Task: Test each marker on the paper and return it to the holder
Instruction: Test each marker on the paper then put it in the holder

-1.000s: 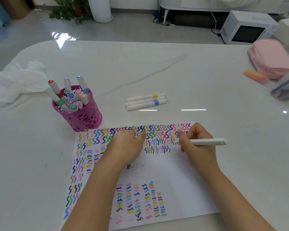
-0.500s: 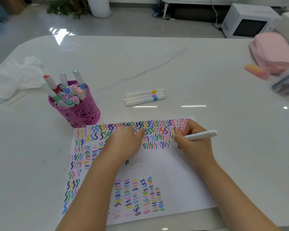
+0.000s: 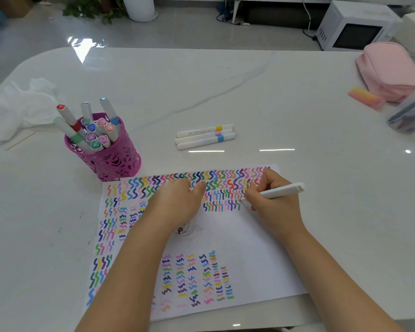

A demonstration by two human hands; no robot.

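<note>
A white sheet of paper point(image 3: 249, 245) covered in rows of coloured squiggles lies on the table in front of me. My right hand point(image 3: 273, 204) grips a white marker point(image 3: 283, 190) with its tip on the paper at the right end of the squiggle rows. My left hand point(image 3: 177, 202) rests on the paper, palm down. A magenta cut-out holder point(image 3: 110, 156) with several capped markers stands at the paper's far-left corner. Three white markers point(image 3: 205, 137) with yellow, pink and blue bands lie side by side beyond the paper.
The white marble table point(image 3: 225, 92) carries a crumpled white cloth point(image 3: 17, 106) at the far left, a pink pouch point(image 3: 388, 70) and a pink-orange eraser point(image 3: 365, 98) at the far right, and a clear container point(image 3: 412, 113) of pens at the right edge. A microwave sits on the floor beyond.
My right hand has shifted slightly left with the marker, tip now down on the paper by the lower squiggle rows. The left hand stays on the sheet.
</note>
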